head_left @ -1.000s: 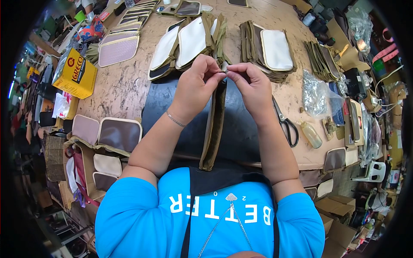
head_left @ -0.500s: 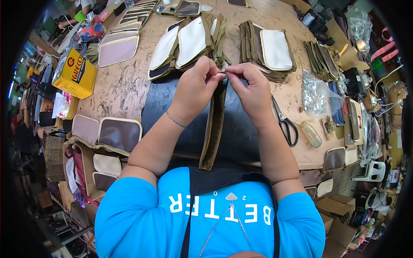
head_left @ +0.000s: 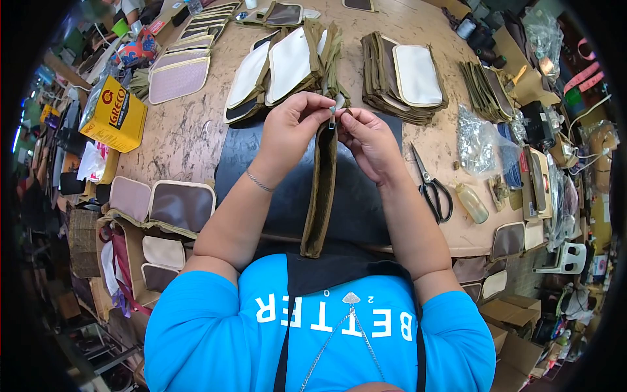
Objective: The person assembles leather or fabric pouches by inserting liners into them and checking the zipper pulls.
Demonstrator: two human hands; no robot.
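Observation:
A long, narrow olive-brown piece [head_left: 320, 196] hangs edge-on toward me over the black mat [head_left: 366, 202]. At its far end my left hand [head_left: 295, 130] pinches a small pale bit at the corner, beside a small metallic part [head_left: 332, 122]. My right hand [head_left: 367, 138] has its fingers curled together at the same end, just right of that part; what lies between its fingertips is too small to make out. Just beyond the hands stand stacked pouches with white panels [head_left: 289, 65].
Black scissors [head_left: 431, 186] lie to the right, near a small bottle [head_left: 471, 203] and clear plastic wrap [head_left: 480, 147]. A second pouch stack [head_left: 418, 75] is at the back. Left are a yellow box [head_left: 114, 112] and flat panels [head_left: 181, 202]. Another person's arm [head_left: 108, 32] shows far left.
My hands have drawn slightly apart and the right one has turned and lowered a little. The small metallic part now shows between them. The brown piece's top has shifted slightly left.

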